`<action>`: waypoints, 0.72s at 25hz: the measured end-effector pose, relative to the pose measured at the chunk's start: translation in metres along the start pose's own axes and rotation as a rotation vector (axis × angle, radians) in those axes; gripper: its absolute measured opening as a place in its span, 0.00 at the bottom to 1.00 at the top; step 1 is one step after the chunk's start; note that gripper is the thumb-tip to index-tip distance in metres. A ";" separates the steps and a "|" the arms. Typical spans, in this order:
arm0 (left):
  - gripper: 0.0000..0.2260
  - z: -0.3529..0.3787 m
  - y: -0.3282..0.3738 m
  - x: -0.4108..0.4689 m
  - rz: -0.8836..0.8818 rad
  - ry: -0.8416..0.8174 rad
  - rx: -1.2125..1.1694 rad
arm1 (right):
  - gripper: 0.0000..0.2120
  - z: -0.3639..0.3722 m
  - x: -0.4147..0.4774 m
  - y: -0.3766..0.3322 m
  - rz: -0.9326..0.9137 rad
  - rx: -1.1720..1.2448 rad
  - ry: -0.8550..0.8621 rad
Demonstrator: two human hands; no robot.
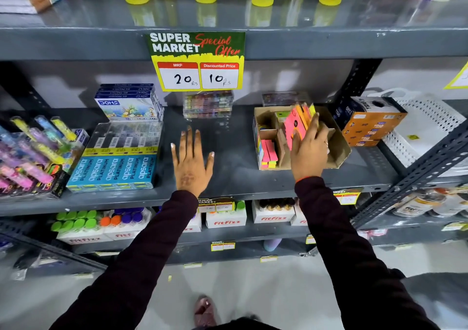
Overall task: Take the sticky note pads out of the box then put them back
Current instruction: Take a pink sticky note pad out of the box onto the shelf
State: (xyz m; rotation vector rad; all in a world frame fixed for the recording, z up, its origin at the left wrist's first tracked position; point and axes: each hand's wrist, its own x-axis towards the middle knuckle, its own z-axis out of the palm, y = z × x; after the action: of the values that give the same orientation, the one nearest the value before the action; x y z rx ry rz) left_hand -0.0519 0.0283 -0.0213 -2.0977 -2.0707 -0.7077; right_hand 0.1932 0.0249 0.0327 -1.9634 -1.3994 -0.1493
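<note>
Left hand (190, 161) lies flat on the shelf (233, 177), fingers spread, holding nothing. Right hand (307, 149) is clamped on a fanned bunch of pads (297, 123), apparently just above the box (336, 147). More pads stand in the box's left compartment.

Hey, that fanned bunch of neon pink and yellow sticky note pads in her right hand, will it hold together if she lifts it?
Probably not: the neon pads already splay apart. Likely light, since the right hand manages them alone.
</note>
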 end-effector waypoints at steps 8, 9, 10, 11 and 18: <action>0.43 0.005 -0.060 -0.024 0.089 -0.242 -0.152 | 0.22 0.064 -0.070 -0.079 0.628 0.915 -0.550; 0.47 0.007 -0.066 -0.026 0.121 -0.329 -0.159 | 0.21 0.070 -0.073 -0.080 0.692 0.902 -0.539; 0.51 0.009 -0.072 -0.028 0.149 -0.418 -0.142 | 0.21 0.074 -0.073 -0.080 0.723 0.871 -0.513; 0.56 0.010 -0.078 -0.031 0.175 -0.492 -0.096 | 0.20 0.076 -0.071 -0.080 0.721 0.816 -0.476; 0.52 0.025 -0.089 -0.035 0.314 -0.496 0.195 | 0.28 0.065 -0.108 -0.088 0.407 0.378 -0.319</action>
State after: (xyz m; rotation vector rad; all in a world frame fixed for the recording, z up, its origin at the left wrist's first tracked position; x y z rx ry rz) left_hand -0.1304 0.0117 -0.0785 -2.5804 -1.8316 0.0656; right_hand 0.0540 -0.0065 -0.0242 -1.9498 -1.0815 0.5960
